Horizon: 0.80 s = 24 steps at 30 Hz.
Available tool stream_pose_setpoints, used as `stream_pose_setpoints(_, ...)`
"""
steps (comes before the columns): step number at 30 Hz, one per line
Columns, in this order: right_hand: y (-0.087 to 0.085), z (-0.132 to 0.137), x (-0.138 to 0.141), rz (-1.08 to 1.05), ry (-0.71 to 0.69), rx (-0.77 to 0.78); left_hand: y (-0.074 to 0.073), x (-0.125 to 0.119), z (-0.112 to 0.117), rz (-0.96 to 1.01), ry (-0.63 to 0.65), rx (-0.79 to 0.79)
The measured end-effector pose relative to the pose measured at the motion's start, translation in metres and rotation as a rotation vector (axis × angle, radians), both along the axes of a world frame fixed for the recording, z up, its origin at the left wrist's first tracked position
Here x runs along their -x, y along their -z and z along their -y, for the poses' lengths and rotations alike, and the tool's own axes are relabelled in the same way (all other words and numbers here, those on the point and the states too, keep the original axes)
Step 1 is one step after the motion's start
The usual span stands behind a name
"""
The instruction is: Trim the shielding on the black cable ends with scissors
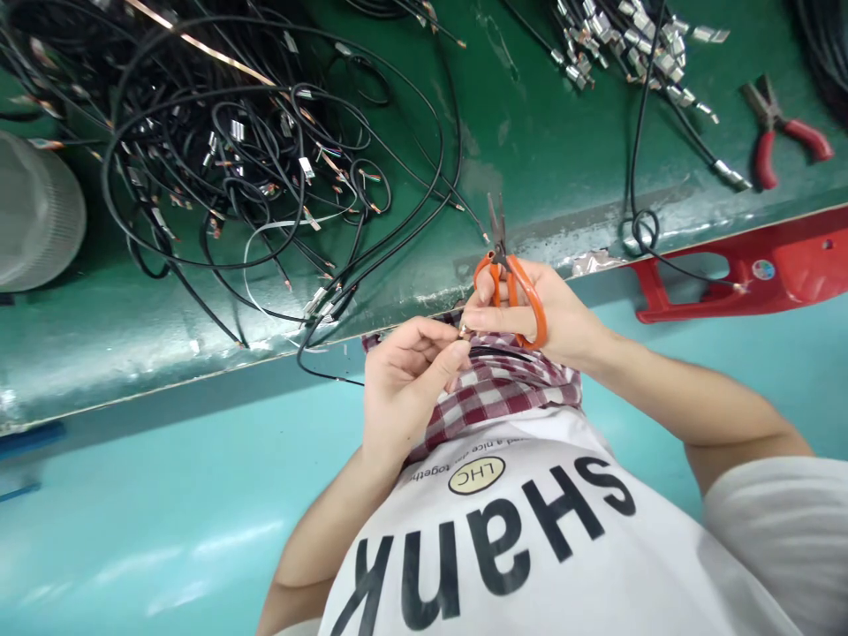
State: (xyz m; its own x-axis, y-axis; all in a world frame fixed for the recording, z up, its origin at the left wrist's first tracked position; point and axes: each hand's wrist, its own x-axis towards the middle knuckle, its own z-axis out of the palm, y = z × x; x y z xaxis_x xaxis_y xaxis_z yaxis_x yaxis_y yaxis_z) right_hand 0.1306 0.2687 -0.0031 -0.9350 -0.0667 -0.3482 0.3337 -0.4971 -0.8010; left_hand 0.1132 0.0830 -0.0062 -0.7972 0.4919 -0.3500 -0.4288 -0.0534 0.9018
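Resting in the right hand [553, 309], orange-looped scissors [534, 306] are held, slim metal blades pointing away. Between its pinched fingertips and those of the left hand [405, 375], a tiny shiny cable end [463, 332] is gripped; beyond, curly black cables [218, 115] are heaped.

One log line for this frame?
left hand: pinching wire end | right hand: holding orange scissors, also at wire end | table: cable pile, pliers

The tiny pale piece [463, 331] pinched between the left hand [405, 375] and right hand [557, 320] is too small to identify. Far left of the left hand, the picture's edge cuts off a round, translucent, ribbed plastic tub [38, 212]; far right of the right hand, a red moulded-plastic stool [805, 269].
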Motion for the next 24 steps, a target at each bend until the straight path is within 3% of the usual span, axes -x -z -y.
stream_pose_setpoints(4,-0.002,-0.002,0.0,-0.037,-0.023,-0.036,0.0,0.001,0.003,0.052,0.034,-0.058)
stream_pose_setpoints(8,0.002,0.0,0.0,0.007,-0.061,0.017,0.0,-0.001,0.004,-0.022,0.008,-0.011)
stream_pose_setpoints(15,0.0,0.004,-0.007,-0.012,-0.013,-0.006,0.0,-0.005,0.001,-0.116,-0.107,0.058)
stream_pose_setpoints(24,0.006,0.008,-0.014,0.022,0.047,0.029,-0.001,-0.004,-0.001,-0.154,-0.108,0.129)
